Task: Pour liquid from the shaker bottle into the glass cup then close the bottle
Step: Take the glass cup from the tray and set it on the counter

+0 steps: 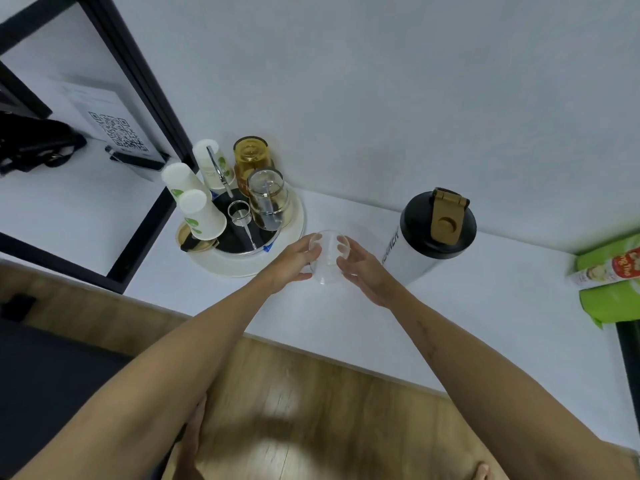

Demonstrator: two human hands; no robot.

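While both hands clasp it, the cup (327, 258) stands upright.
Left hand (291, 263) and right hand (360, 268) press its sides; bottle (427, 237) upright, lid shut.

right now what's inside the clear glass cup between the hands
Nothing visible: the clear glass cup looks empty, the white counter showing through it. The left hand and right hand cover parts of its sides.

Round white tray (242, 268) at the tabletop's (485, 306) back left holds three upturned paper cups (202, 216), an amber jar (251, 157), a clear glass jar (266, 199) and a metal strainer (239, 213). Green packet (609, 282) at far right. QR-code sign (114, 129) on the left shelf.
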